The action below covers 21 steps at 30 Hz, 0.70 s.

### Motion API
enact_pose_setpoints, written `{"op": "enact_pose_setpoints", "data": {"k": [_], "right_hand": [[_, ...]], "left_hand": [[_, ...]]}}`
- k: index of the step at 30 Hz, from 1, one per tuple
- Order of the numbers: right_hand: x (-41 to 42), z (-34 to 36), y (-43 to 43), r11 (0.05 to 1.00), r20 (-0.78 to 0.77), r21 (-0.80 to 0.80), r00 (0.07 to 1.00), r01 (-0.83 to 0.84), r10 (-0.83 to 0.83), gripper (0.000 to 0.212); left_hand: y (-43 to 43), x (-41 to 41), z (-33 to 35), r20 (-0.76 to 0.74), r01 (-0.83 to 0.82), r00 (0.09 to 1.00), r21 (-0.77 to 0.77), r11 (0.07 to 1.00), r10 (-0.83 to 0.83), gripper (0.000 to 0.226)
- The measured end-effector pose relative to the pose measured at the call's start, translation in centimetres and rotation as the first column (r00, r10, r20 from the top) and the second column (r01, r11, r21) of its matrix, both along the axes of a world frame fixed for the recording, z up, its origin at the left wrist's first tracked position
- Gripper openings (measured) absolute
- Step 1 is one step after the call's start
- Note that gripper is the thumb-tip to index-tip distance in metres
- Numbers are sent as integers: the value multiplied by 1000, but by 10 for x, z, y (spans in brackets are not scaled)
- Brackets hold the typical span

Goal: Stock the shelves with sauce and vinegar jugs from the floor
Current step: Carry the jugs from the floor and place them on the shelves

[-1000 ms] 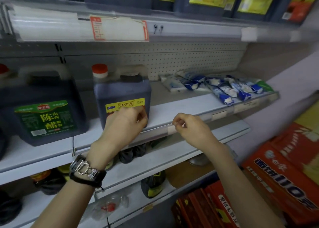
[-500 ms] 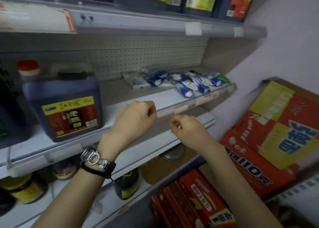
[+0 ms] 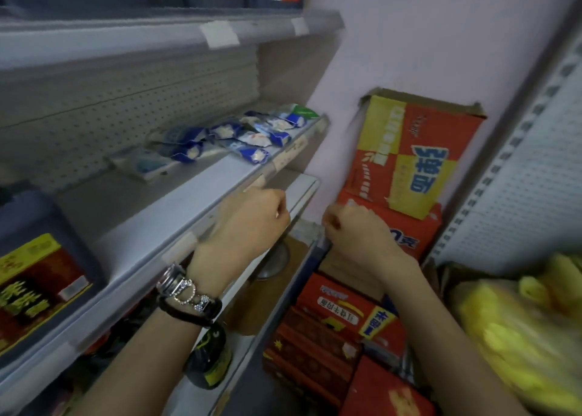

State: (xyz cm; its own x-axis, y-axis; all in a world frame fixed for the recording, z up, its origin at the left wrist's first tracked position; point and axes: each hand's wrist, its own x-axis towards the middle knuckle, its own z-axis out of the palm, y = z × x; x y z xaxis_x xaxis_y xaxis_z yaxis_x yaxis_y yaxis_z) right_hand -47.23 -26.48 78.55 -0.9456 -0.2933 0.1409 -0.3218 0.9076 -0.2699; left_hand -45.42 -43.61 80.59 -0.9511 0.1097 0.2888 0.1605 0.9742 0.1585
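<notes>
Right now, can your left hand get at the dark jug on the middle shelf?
Probably yes. The left hand hangs, seemingly empty, in front of the shelf edge, and the jug stands near the front of that shelf to its left, with only bare shelf between them.

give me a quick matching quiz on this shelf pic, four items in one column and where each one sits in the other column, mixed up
Things:
1. dark jug
2. blue and white packets
3. red and yellow carton
4. small dark bottle

Places:
A. against the pink wall
B. on a lower shelf
C. far left of the middle shelf
D. right end of the middle shelf

Pairs: 1-C, 2-D, 3-A, 4-B
</notes>
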Motion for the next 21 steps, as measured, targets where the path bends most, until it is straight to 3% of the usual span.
{"op": "enact_pose_setpoints", "data": {"k": [5,9,14,21], "right_hand": [[36,-19,12,971,50,6,970,238,-238,21],[91,-38,29,893,96,26,888,450,-451,19],[171,-56,56,749,200,50,729,660,-655,19],[259,-58,96,557,249,97,522,825,-816,17]], "left_hand": [[7,4,-21,92,211,974,-26,977,-208,20],[34,21,-40,131,399,912,-69,915,-388,19],[86,50,-59,234,638,741,49,768,-630,17],[161,113,-63,259,821,552,-3,571,-793,17]]}}
